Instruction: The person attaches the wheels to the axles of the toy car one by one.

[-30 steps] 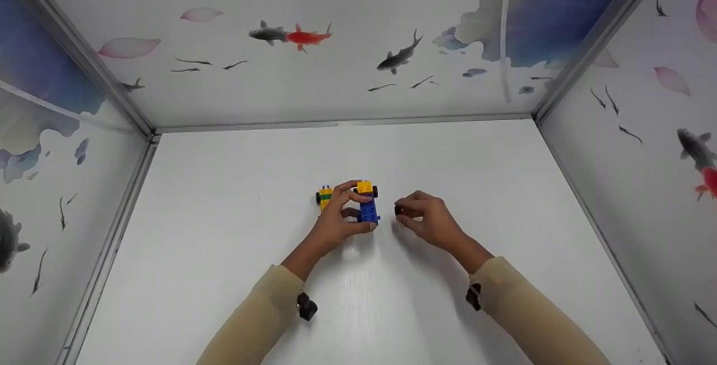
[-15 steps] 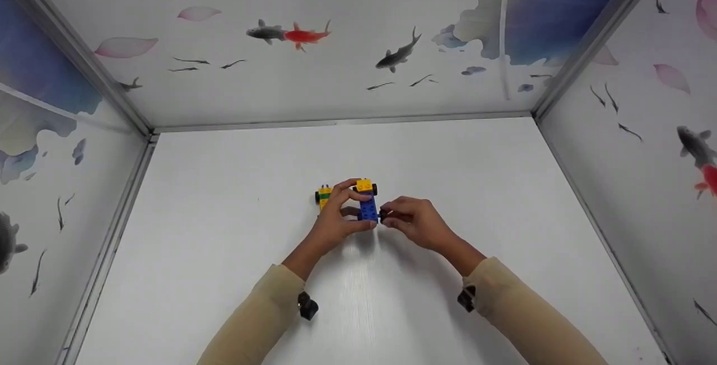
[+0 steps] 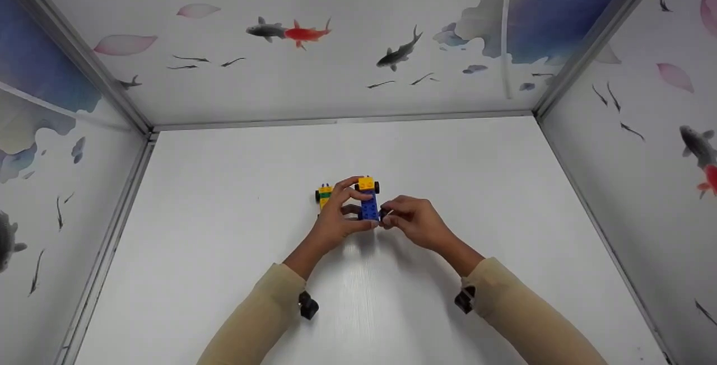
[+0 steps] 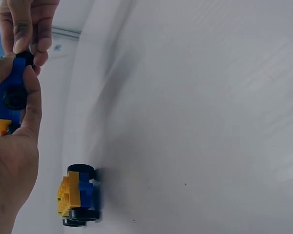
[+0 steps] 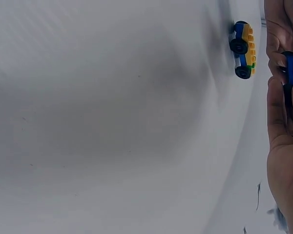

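My left hand point(image 3: 334, 219) grips a blue toy car point(image 3: 368, 208) with a yellow brick point(image 3: 366, 183) at its far end, holding it above the table. Black wheels sit at that far end, and another wheel point(image 4: 14, 98) shows on the car's side in the left wrist view. My right hand point(image 3: 417, 220) pinches a small black wheel point(image 3: 384, 214) against the car's near right corner. Fingers partly hide that wheel, so how far it sits on the axle I cannot tell. Behind the left hand a second toy car point(image 3: 325, 194), yellow, green and blue, stands on the table.
The white table point(image 3: 224, 275) reaches back to a printed wall panel point(image 3: 341, 90) edged with a metal strip. Side panels with fish and petal prints rise at left and right. The second car point(image 4: 75, 195) stands close below the left hand.
My right hand has moved left with the black wheel, from apart from the blue car to touching its near right corner. The left hand stays nearly in place, still holding the car.
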A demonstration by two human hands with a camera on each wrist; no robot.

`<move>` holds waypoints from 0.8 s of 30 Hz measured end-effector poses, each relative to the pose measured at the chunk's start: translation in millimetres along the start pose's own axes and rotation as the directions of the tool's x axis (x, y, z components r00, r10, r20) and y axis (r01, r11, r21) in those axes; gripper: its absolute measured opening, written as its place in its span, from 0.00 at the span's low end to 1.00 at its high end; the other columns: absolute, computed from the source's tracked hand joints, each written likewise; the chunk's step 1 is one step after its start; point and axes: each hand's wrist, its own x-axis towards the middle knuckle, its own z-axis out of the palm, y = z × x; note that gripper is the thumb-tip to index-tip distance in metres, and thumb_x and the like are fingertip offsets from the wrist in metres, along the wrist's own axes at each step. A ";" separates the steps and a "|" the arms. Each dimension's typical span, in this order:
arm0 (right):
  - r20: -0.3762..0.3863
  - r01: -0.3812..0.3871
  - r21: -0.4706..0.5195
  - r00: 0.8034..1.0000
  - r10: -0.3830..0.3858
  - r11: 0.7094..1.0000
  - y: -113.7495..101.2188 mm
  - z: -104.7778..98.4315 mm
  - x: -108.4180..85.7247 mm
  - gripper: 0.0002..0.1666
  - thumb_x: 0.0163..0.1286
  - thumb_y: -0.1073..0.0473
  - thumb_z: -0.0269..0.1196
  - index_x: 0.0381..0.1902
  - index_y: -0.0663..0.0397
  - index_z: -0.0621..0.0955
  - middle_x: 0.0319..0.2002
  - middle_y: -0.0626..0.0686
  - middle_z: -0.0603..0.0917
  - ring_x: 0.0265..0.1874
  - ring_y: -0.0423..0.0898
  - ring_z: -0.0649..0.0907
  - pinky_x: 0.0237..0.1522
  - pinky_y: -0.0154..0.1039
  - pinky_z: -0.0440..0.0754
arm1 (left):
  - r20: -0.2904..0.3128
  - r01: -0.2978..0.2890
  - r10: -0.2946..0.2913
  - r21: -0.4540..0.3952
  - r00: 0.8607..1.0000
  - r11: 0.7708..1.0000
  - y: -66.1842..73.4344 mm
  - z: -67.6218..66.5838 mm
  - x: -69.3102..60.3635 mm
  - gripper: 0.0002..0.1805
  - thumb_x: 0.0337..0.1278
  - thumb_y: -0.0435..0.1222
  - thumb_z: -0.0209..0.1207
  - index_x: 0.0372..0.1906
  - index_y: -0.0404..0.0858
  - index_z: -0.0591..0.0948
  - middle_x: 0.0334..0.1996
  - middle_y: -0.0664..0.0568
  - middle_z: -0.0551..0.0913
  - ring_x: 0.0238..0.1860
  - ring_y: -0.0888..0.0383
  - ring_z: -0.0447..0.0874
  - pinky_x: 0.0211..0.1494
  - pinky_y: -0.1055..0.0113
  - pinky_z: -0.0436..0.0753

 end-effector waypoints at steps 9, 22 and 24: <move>0.002 -0.013 0.016 1.000 0.013 1.000 -0.9 4.0 -1.9 0.17 0.78 0.67 0.69 0.61 0.61 0.90 0.49 0.60 0.91 0.43 0.47 0.92 0.53 0.55 0.94 | -0.001 0.025 -0.025 0.039 1.000 0.999 -1.4 1.8 -0.9 0.25 0.58 0.32 0.81 0.59 0.50 0.86 0.86 0.62 0.60 0.60 0.46 0.88 0.69 0.55 0.89; -0.023 -0.047 -0.049 0.999 0.046 0.998 5.3 7.1 -0.9 0.16 0.78 0.71 0.68 0.60 0.63 0.90 0.48 0.60 0.91 0.42 0.47 0.93 0.50 0.51 0.95 | 0.007 0.038 -0.040 0.148 0.999 0.988 -2.3 9.6 6.5 0.23 0.58 0.35 0.82 0.55 0.52 0.86 0.85 0.64 0.61 0.57 0.50 0.89 0.67 0.57 0.90; -0.012 -0.041 -0.102 0.999 0.040 0.994 6.8 6.8 -0.4 0.16 0.77 0.71 0.68 0.60 0.62 0.90 0.47 0.58 0.91 0.41 0.46 0.92 0.48 0.46 0.96 | 0.013 0.042 -0.044 0.169 0.999 0.985 -3.9 9.6 6.9 0.22 0.59 0.37 0.82 0.54 0.52 0.85 0.85 0.62 0.61 0.57 0.50 0.89 0.67 0.58 0.90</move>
